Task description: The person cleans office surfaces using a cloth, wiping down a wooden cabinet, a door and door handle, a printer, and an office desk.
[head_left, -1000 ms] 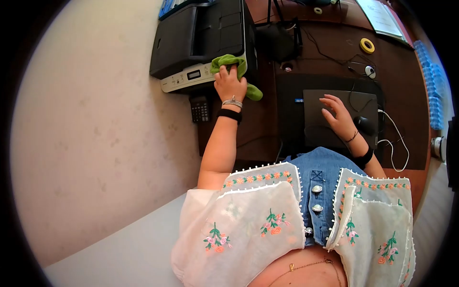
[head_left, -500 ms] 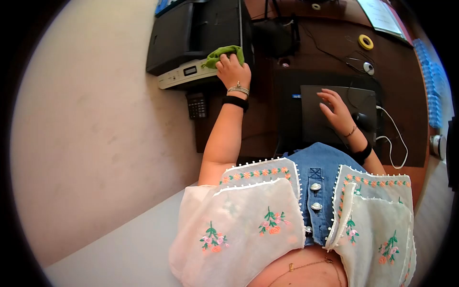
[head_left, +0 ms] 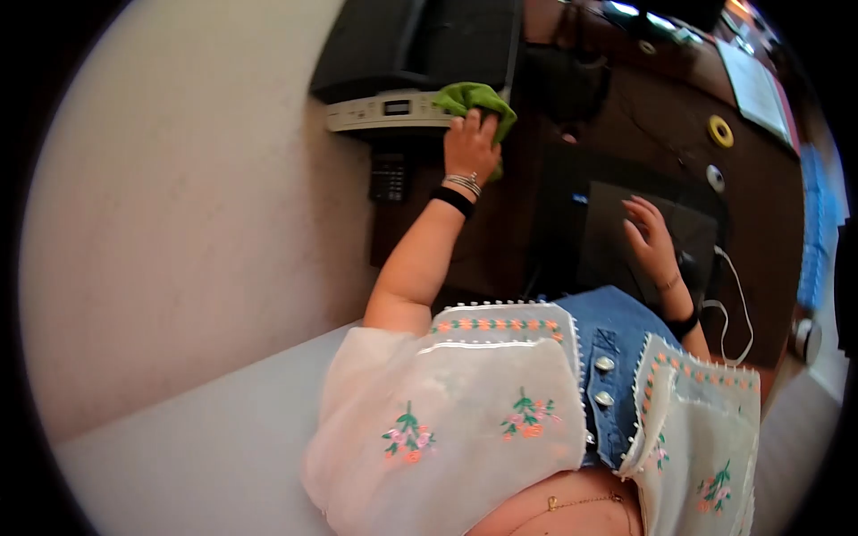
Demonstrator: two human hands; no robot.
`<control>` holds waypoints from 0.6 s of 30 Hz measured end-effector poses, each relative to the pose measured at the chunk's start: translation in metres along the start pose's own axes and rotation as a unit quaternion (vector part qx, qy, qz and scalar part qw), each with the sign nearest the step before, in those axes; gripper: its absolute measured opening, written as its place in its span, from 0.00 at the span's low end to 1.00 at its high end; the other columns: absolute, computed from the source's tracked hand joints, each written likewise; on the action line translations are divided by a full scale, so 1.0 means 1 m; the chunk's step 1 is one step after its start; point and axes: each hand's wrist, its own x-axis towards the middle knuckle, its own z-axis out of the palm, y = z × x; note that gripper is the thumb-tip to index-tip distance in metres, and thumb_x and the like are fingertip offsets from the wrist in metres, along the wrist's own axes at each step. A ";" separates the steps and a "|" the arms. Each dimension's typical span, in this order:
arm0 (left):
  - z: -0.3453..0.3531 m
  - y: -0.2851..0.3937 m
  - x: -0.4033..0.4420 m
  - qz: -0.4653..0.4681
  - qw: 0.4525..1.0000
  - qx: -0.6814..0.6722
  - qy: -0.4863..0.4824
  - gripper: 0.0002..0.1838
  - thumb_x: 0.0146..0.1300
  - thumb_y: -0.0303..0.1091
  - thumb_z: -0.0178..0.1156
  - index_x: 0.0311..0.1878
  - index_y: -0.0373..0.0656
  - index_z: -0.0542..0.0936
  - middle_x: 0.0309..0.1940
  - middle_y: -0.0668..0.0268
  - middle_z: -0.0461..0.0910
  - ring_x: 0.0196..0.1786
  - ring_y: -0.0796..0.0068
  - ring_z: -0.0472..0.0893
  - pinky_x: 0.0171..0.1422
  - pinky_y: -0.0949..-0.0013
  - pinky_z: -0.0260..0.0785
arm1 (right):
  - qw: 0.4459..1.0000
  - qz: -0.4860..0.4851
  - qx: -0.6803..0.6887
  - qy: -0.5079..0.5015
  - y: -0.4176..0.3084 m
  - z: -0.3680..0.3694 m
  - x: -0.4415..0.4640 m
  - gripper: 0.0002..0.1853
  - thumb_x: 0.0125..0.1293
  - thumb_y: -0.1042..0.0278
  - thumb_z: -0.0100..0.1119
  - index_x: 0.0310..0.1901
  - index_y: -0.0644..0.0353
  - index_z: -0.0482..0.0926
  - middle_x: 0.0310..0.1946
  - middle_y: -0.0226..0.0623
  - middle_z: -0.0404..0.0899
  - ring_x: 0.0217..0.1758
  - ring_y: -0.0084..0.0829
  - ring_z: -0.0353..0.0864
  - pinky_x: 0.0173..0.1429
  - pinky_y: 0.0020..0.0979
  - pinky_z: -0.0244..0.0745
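Observation:
My left hand (head_left: 472, 147) is closed on a green cloth (head_left: 474, 96). It presses the cloth against the right end of the light front panel (head_left: 366, 113) of a black printer (head_left: 375, 54). A bit of the cloth hangs below my fingers. My right hand (head_left: 652, 241) hovers above or rests on a dark, closed laptop (head_left: 608, 223); I cannot tell whether it touches. Its fingers are spread and slightly bent, with nothing in them. A dark mouse (head_left: 686, 264) lies beside that wrist.
A black calculator (head_left: 388, 178) lies below the printer's front. On the dark desk are a yellow tape roll (head_left: 720, 131), a round white object (head_left: 715, 178) and a white cable (head_left: 737, 304). Papers (head_left: 755, 85) lie at the far right. A wall (head_left: 179, 179) borders the left side.
The camera view has shifted, moving the scene rightward. My left hand has slid the cloth to the panel's right corner, and the cloth is more spread out. My right hand stays over the laptop.

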 end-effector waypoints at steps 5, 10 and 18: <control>-0.001 -0.066 -0.038 -0.088 0.996 -0.012 0.003 0.25 0.44 0.33 0.64 0.50 0.43 0.71 0.49 0.52 0.67 0.48 0.49 0.68 0.51 0.53 0.65 | 1.000 0.021 -0.006 -0.002 0.019 -0.007 -0.010 0.17 0.62 0.72 0.54 0.53 0.59 0.73 0.58 0.40 0.66 0.55 0.32 0.71 0.56 0.28 0.69; -0.021 -0.173 -0.060 -0.263 0.945 0.058 0.186 0.23 0.52 0.34 0.57 0.53 0.40 0.71 0.55 0.49 0.65 0.54 0.46 0.66 0.57 0.51 0.63 | 0.998 0.055 0.012 -0.017 0.026 -0.002 -0.016 0.16 0.62 0.72 0.54 0.53 0.60 0.73 0.58 0.39 0.66 0.54 0.31 0.72 0.55 0.28 0.70; -0.073 -0.218 -0.006 -0.393 0.919 -0.039 -0.019 0.25 0.60 0.36 0.51 0.62 0.43 0.67 0.64 0.53 0.60 0.63 0.46 0.62 0.65 0.51 0.59 | 1.000 0.013 0.002 -0.024 0.004 0.002 0.003 0.16 0.62 0.73 0.54 0.53 0.59 0.73 0.58 0.39 0.65 0.54 0.31 0.72 0.55 0.28 0.70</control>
